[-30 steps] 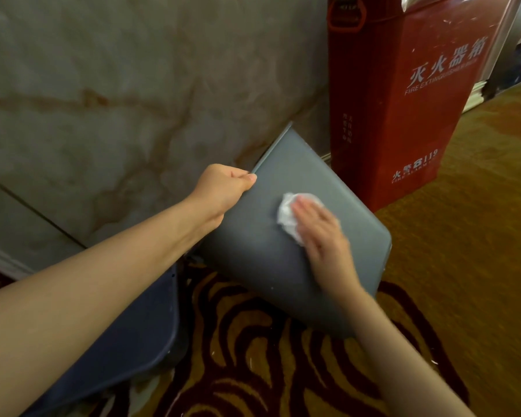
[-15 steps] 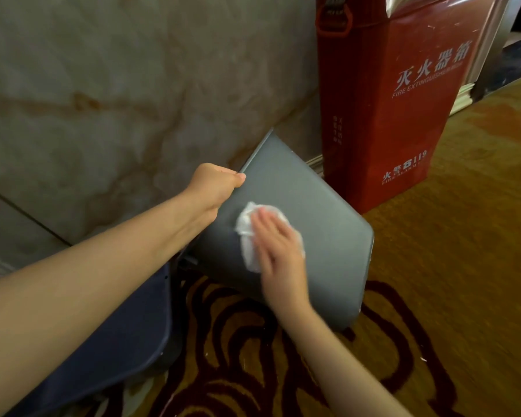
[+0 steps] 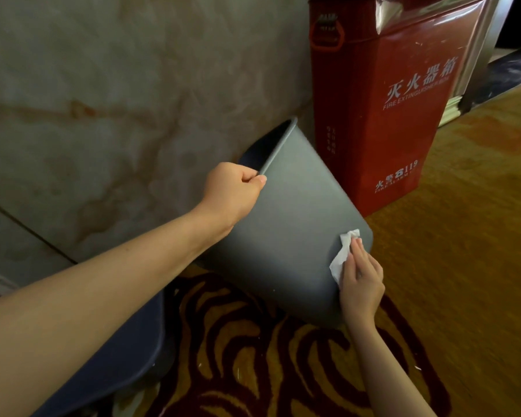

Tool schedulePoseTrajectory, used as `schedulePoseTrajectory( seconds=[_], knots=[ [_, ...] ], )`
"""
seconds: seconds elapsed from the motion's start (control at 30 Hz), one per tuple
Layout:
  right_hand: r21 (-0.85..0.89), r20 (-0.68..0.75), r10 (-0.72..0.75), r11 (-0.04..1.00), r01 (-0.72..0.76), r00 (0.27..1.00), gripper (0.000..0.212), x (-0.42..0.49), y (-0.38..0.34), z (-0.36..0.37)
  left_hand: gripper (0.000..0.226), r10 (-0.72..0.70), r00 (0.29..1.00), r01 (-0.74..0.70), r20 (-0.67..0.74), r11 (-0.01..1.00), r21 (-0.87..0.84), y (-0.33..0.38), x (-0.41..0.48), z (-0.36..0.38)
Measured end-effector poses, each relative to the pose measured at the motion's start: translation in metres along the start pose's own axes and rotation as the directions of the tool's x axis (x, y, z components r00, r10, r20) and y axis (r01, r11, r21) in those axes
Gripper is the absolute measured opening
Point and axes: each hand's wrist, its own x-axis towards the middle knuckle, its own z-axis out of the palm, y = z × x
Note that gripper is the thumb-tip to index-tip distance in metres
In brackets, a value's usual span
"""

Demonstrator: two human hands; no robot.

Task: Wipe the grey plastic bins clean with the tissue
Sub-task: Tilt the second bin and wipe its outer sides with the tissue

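A grey plastic bin point(image 3: 286, 233) is tilted on its side above the carpet, its open mouth facing the marble wall. My left hand point(image 3: 232, 191) is closed around the bin's rim at the upper left. My right hand point(image 3: 361, 281) presses a crumpled white tissue point(image 3: 342, 254) against the bin's outer wall near its bottom right corner. A second, darker grey bin point(image 3: 127, 356) lies at the lower left, mostly hidden under my left forearm.
A red fire extinguisher box point(image 3: 385, 109) stands right behind the tilted bin, against the marble wall point(image 3: 103, 115). The floor is patterned gold and dark red carpet point(image 3: 463, 236), running off to the right.
My right hand slid the tissue from the upper middle of the bin's wall down to its bottom right corner. The bin has turned so its open mouth shows. My left hand kept its grip.
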Motion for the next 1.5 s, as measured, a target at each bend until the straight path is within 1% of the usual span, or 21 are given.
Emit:
schedulePoseTrajectory(
  seconds=[0.1,0.17,0.27,0.33,0.4,0.47,0.53,0.6,0.73,0.8,0.87,0.93,1.0,1.07,1.17,1.2,1.27,1.33,1.4,1.47,1.5],
  knots=[
    [0.044,-0.067,0.109,0.993,-0.107,0.992,0.033,-0.008,-0.007,0.016,0.010,0.148,0.989,-0.147,-0.025,0.988,0.057,-0.002,-0.009,-0.006],
    [0.028,-0.020,0.174,0.984,-0.174,0.985,0.037,-0.023,-0.007,0.028,0.018,0.219,0.976,-0.217,-0.015,0.972,0.086,-0.006,-0.020,-0.007],
    [0.024,0.080,0.223,0.974,-0.226,0.972,0.040,-0.050,0.009,0.038,0.025,0.252,0.966,-0.259,0.059,0.950,0.176,-0.018,-0.035,0.000],
    [0.016,0.048,0.251,0.968,-0.252,0.967,0.038,-0.055,0.019,0.038,0.024,0.274,0.957,-0.286,0.092,0.943,0.169,-0.020,-0.040,0.005],
    [-0.036,0.002,0.309,0.951,-0.308,0.951,0.029,-0.050,0.020,0.042,0.022,0.281,0.952,-0.298,0.117,0.940,0.164,-0.018,-0.039,0.009],
    [-0.076,-0.008,0.294,0.953,-0.293,0.956,0.016,-0.046,0.012,0.046,0.021,0.281,0.953,-0.298,0.115,0.939,0.171,-0.016,-0.034,0.009],
    [-0.051,0.033,0.234,0.971,-0.232,0.972,0.021,-0.049,0.009,0.050,0.021,0.279,0.957,-0.290,0.084,0.942,0.171,-0.019,-0.028,0.005],
    [-0.011,0.088,0.225,0.974,-0.225,0.970,0.025,-0.054,0.008,0.053,0.023,0.259,0.965,-0.263,0.044,0.953,0.152,-0.024,-0.023,-0.001],
    [0.058,0.022,0.221,0.973,-0.221,0.975,0.019,-0.044,-0.017,0.062,0.027,0.196,0.981,-0.195,0.003,0.977,0.080,-0.034,-0.018,-0.012],
    [0.145,-0.023,0.138,0.980,-0.133,0.990,0.014,-0.030,-0.046,0.065,0.026,0.191,0.982,-0.191,0.006,0.979,0.071,-0.039,-0.018,-0.019],
    [0.219,-0.072,-0.013,0.975,0.028,0.997,0.014,-0.013,-0.080,0.065,0.026,0.175,0.984,-0.176,0.007,0.983,0.048,-0.046,-0.019,-0.025],
    [0.253,-0.097,-0.179,0.947,0.198,0.979,0.021,0.004,-0.115,0.066,0.025,0.155,0.988,-0.155,0.024,0.988,0.008,-0.054,-0.021,-0.032],
    [0.243,-0.109,-0.298,0.917,0.316,0.948,0.025,0.021,-0.145,0.068,0.023,0.171,0.984,-0.170,0.053,0.985,-0.026,-0.060,-0.023,-0.039],
    [0.205,-0.098,-0.353,0.908,0.366,0.930,0.025,0.034,-0.163,0.071,0.030,0.187,0.980,-0.182,0.073,0.980,-0.075,-0.066,-0.024,-0.047],
    [0.191,0.043,-0.415,0.896,0.400,0.909,0.024,0.043,-0.166,0.075,0.032,0.158,0.978,-0.140,0.136,0.981,-0.137,-0.077,-0.022,-0.060],
    [0.188,0.087,-0.409,0.902,0.388,0.908,0.026,0.043,-0.162,0.076,0.032,0.150,0.975,-0.125,0.163,0.981,-0.151,-0.081,-0.021,-0.064],
    [0.157,0.148,-0.313,0.944,0.290,0.938,0.031,0.044,-0.148,0.075,0.034,0.147,0.964,-0.105,0.221,0.975,-0.193,-0.087,-0.019,-0.074],
    [0.101,0.181,-0.143,0.987,0.126,0.973,0.035,0.047,-0.126,0.071,0.032,0.139,0.950,-0.071,0.279,0.968,-0.239,-0.093,-0.017,-0.082],
    [0.049,0.213,0.032,0.998,-0.044,0.976,0.033,0.050,-0.102,0.065,0.024,0.089,0.935,0.009,0.344,0.962,-0.273,-0.097,-0.014,-0.089],
    [0.023,0.239,0.109,0.993,-0.118,0.965,0.034,0.049,-0.084,0.058,0.018,0.028,0.910,0.077,0.414,0.969,-0.235,-0.097,-0.009,-0.097],
    [0.018,0.233,0.113,0.993,-0.121,0.966,0.035,0.047,-0.079,0.056,0.017,-0.003,0.878,0.096,0.479,0.981,-0.170,-0.095,-0.004,-0.103]
  ],
)
